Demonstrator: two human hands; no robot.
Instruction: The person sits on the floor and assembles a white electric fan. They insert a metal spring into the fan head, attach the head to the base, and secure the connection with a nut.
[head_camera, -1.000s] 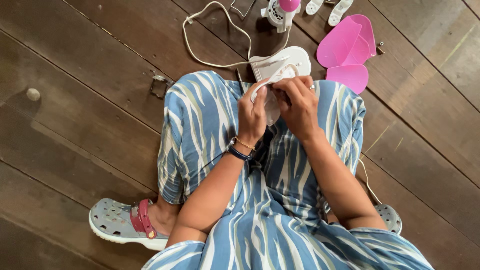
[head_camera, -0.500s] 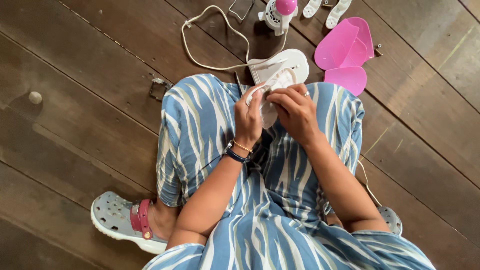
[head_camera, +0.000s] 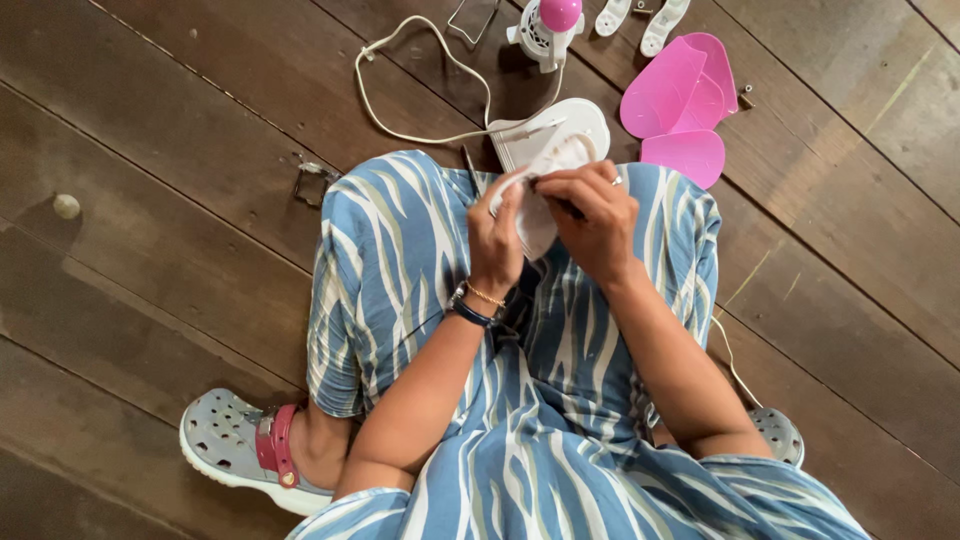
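I sit on a dark wooden floor in a blue striped dress. Over my lap, both hands grip a small white plastic part (head_camera: 538, 228). My left hand (head_camera: 497, 238) wraps its left edge, and a bracelet and a dark band circle that wrist. My right hand (head_camera: 598, 222), with a ring on one finger, pinches the part's top edge with fingertips pressed together. A dark sliver shows under those fingers; I cannot tell what it is. Just beyond my hands lies a white fan base (head_camera: 570, 122).
Pink fan blades (head_camera: 678, 100) lie at the upper right, and a fan motor with a pink cap (head_camera: 545, 25) stands at the top. A white cord (head_camera: 420, 75) loops on the floor. A thin dark tool (head_camera: 469, 168) and a metal clip (head_camera: 310, 180) rest by my knee. Grey clogs (head_camera: 225, 445) cover my feet.
My hands have tipped the white part slightly and my right fingers have slid along its top edge. The view has shifted a little.
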